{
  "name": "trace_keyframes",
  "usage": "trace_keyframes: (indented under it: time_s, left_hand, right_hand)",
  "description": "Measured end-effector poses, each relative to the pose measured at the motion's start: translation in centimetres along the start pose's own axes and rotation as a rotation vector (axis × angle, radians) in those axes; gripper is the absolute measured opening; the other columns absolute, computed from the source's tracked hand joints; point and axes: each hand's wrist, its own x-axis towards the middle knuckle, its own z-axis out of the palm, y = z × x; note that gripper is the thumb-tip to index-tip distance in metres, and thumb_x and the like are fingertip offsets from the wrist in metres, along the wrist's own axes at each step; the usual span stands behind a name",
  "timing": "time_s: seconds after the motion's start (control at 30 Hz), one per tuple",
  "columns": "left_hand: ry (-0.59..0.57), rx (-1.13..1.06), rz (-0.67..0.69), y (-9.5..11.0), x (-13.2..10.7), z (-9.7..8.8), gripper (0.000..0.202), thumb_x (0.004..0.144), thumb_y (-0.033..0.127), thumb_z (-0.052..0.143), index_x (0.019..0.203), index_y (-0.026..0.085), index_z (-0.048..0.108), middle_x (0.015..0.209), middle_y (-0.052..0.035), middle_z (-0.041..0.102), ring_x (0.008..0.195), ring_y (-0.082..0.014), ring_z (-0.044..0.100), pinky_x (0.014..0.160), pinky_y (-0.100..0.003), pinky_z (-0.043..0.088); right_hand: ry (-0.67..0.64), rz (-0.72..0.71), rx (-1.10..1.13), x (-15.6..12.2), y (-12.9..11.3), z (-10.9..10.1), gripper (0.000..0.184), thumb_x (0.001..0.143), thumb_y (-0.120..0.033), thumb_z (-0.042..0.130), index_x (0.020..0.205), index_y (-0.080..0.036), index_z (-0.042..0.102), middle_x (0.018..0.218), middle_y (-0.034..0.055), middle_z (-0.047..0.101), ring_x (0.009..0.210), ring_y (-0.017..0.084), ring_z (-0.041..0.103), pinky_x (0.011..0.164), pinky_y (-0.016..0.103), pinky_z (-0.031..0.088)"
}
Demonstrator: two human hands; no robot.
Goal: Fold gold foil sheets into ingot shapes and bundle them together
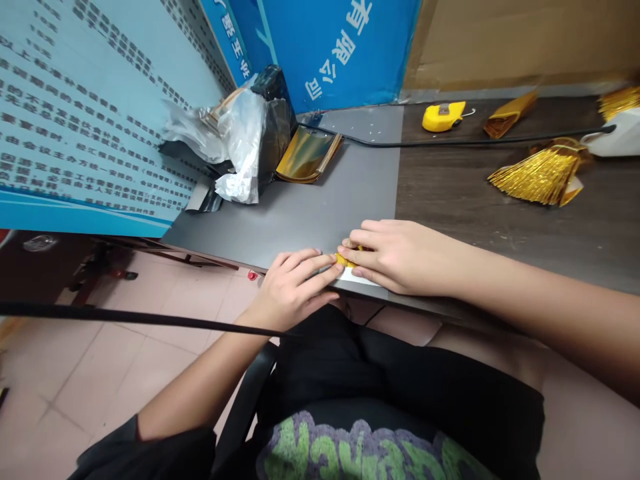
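Observation:
A small piece of gold foil paper (345, 260) lies at the table's near edge, mostly covered by my fingers. My left hand (303, 280) reaches it from the left, its fingers fairly straight and its fingertips pressed on the gold piece. From the right, my right hand (393, 257) has its thumb and bent fingers closed about the same piece. A strip of white paper (363, 275) shows beneath my right hand. How the gold piece is folded is hidden.
Farther back are a stack of gold foil sheets (307, 157), crumpled plastic (245, 140), a yellow tape measure (443, 117), a folded gold piece (510, 115) and a gold fringe tassel (543, 173). A black cable (425, 144) crosses the table. Printed boards (345, 40) stand behind.

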Motion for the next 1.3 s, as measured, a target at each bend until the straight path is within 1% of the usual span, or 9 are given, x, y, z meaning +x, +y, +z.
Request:
trace_keyframes:
  time_s: [0.07, 0.17, 0.33, 0.5, 0.6, 0.73, 0.87, 1.1, 1.3]
  left_hand:
    - [-0.02, 0.008, -0.017, -0.2, 0.2, 0.0, 0.044, 0.089, 0.044, 0.072, 0.127, 0.024, 0.064, 0.126, -0.0022, 0.073, 0.12, -0.0199, 0.064, 0.091, -0.032, 0.049]
    - [-0.026, 0.001, -0.05, -0.7, 0.4, -0.1, 0.048, 0.088, 0.051, 0.072, 0.126, 0.023, 0.064, 0.127, -0.002, 0.073, 0.123, -0.0206, 0.064, 0.09, -0.033, 0.048]
    - [-0.014, 0.02, -0.057, -0.3, 0.7, -0.1, 0.046, 0.089, 0.055, 0.069, 0.119, 0.021, 0.065, 0.128, -0.0053, 0.073, 0.125, -0.0241, 0.063, 0.092, -0.034, 0.05]
    - [0.13, -0.06, 0.001, 1.3, 0.5, 0.7, 0.031, 0.088, 0.03, 0.074, 0.116, 0.022, 0.065, 0.116, -0.006, 0.074, 0.117, -0.0216, 0.065, 0.094, -0.034, 0.052]
    - [0.135, -0.161, 0.044, 2.1, 0.8, 1.0, 0.023, 0.088, 0.02, 0.073, 0.11, 0.023, 0.066, 0.105, -0.0028, 0.075, 0.109, -0.0177, 0.066, 0.088, -0.03, 0.053]
    - [0.075, -0.258, -0.032, 2.1, 1.9, 0.8, 0.011, 0.091, 0.021, 0.068, 0.102, 0.023, 0.068, 0.101, -0.0021, 0.073, 0.105, -0.0155, 0.066, 0.088, -0.03, 0.053]
    - [0.0, -0.327, -0.071, 1.8, 3.0, 0.0, 0.005, 0.093, 0.02, 0.066, 0.096, 0.023, 0.069, 0.097, -0.0006, 0.072, 0.099, -0.0131, 0.065, 0.089, -0.029, 0.052]
    - [-0.143, -0.424, -0.212, 2.2, 4.4, -1.4, 0.006, 0.094, 0.022, 0.063, 0.089, 0.019, 0.064, 0.092, -0.0001, 0.065, 0.094, -0.0118, 0.058, 0.089, -0.028, 0.047]
    - [-0.355, -0.374, -0.393, 2.7, 5.2, -1.7, 0.012, 0.096, 0.029, 0.056, 0.089, 0.021, 0.062, 0.1, -0.0031, 0.059, 0.096, -0.0169, 0.051, 0.085, -0.033, 0.04]
  right_hand:
    - [-0.002, -0.03, 0.02, -0.1, 0.3, -0.3, 0.047, 0.108, -0.04, 0.037, 0.12, -0.009, 0.07, 0.099, 0.0138, 0.065, 0.087, 0.024, 0.053, 0.077, 0.039, 0.047]
    - [-0.001, -0.084, 0.117, -0.2, 0.7, -0.5, 0.046, 0.107, -0.04, 0.036, 0.12, -0.013, 0.071, 0.116, 0.0161, 0.065, 0.095, 0.026, 0.053, 0.084, 0.042, 0.048]
    - [0.033, -0.054, 0.169, -0.1, 0.8, 0.1, 0.04, 0.105, -0.035, 0.042, 0.126, -0.013, 0.069, 0.123, 0.0155, 0.064, 0.099, 0.027, 0.052, 0.086, 0.045, 0.049]
    - [0.064, 0.017, 0.26, -0.1, 0.6, 0.4, 0.032, 0.102, -0.033, 0.05, 0.115, -0.016, 0.073, 0.118, 0.014, 0.066, 0.102, 0.026, 0.054, 0.088, 0.043, 0.05]
    - [0.085, 0.049, 0.227, -0.1, 0.7, 0.7, 0.035, 0.102, -0.035, 0.049, 0.112, -0.012, 0.073, 0.115, 0.016, 0.065, 0.101, 0.028, 0.055, 0.088, 0.046, 0.051]
    - [0.163, 0.073, 0.316, 0.0, 0.9, 1.6, 0.034, 0.102, -0.028, 0.047, 0.118, -0.009, 0.07, 0.116, 0.0172, 0.064, 0.107, 0.027, 0.056, 0.094, 0.046, 0.053]
    - [0.186, 0.032, 0.442, 0.2, 1.1, 2.1, 0.032, 0.104, -0.025, 0.043, 0.111, -0.013, 0.071, 0.114, 0.0147, 0.065, 0.11, 0.026, 0.055, 0.097, 0.045, 0.053]
    - [0.084, 0.0, 0.538, -0.2, 1.4, 0.8, 0.028, 0.098, -0.02, 0.049, 0.115, -0.013, 0.071, 0.122, 0.0159, 0.06, 0.117, 0.027, 0.05, 0.102, 0.046, 0.05]
    - [0.033, -0.001, 0.58, -0.3, 1.5, 0.4, 0.027, 0.097, -0.029, 0.057, 0.113, -0.013, 0.071, 0.125, 0.0159, 0.056, 0.12, 0.028, 0.047, 0.106, 0.048, 0.046]
